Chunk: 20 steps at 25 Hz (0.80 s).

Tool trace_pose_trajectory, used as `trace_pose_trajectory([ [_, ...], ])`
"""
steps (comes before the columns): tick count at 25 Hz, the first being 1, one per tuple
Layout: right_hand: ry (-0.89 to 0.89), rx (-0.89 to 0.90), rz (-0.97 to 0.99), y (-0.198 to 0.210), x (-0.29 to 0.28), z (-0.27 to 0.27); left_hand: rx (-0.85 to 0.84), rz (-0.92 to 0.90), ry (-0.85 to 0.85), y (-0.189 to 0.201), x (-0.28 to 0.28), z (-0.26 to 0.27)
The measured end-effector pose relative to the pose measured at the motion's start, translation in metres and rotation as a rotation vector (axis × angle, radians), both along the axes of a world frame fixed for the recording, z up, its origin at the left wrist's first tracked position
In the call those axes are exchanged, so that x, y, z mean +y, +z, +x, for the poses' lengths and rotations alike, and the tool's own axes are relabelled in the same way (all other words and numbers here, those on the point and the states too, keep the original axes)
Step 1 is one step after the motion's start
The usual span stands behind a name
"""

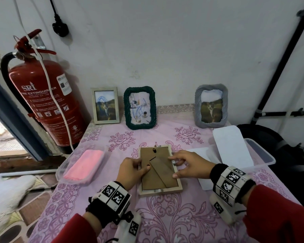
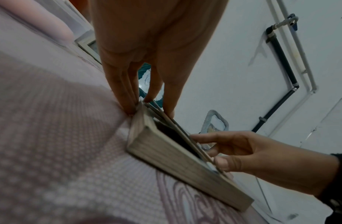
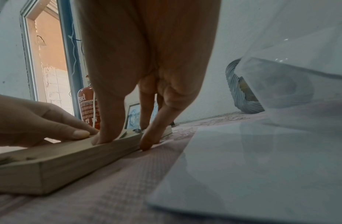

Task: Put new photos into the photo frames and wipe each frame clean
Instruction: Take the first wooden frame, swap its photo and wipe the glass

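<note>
A light wooden photo frame lies face down on the pink cloth-covered table, brown backing and folded stand facing up. My left hand holds its left edge, thumb on the backing and fingers outside the rail. My right hand touches the right edge with spread fingers. In the right wrist view its thumb presses the rail and a finger rests on the cloth beside it, by a small metal clip. Three framed photos stand at the wall: white, dark green, grey.
A pink cloth lies in a clear tub to the left. White sheets lean in a clear box at the right, another lies flat under my right wrist. A red fire extinguisher stands off the table's left corner.
</note>
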State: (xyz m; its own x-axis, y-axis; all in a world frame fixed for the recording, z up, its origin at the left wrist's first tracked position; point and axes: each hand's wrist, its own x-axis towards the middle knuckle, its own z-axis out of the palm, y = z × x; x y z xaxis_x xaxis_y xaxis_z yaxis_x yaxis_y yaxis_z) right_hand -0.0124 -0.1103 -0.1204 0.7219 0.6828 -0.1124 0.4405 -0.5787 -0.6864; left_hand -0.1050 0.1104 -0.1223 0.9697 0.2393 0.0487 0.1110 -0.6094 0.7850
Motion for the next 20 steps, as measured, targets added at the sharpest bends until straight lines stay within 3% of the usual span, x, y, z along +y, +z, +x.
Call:
trace_pose_trajectory([
  [5,0.025,-0.015,-0.019,0.003,0.002,-0.003,0.026,0.093,0.020,-0.006,0.003,0.003],
  [12,0.011,-0.025,-0.030,0.007,0.004,-0.005,0.024,-0.008,0.084,-0.012,0.005,0.003],
  [20,-0.159,0.036,0.033,0.010,0.006,-0.005,0.038,-0.062,0.105,-0.014,0.010,0.002],
])
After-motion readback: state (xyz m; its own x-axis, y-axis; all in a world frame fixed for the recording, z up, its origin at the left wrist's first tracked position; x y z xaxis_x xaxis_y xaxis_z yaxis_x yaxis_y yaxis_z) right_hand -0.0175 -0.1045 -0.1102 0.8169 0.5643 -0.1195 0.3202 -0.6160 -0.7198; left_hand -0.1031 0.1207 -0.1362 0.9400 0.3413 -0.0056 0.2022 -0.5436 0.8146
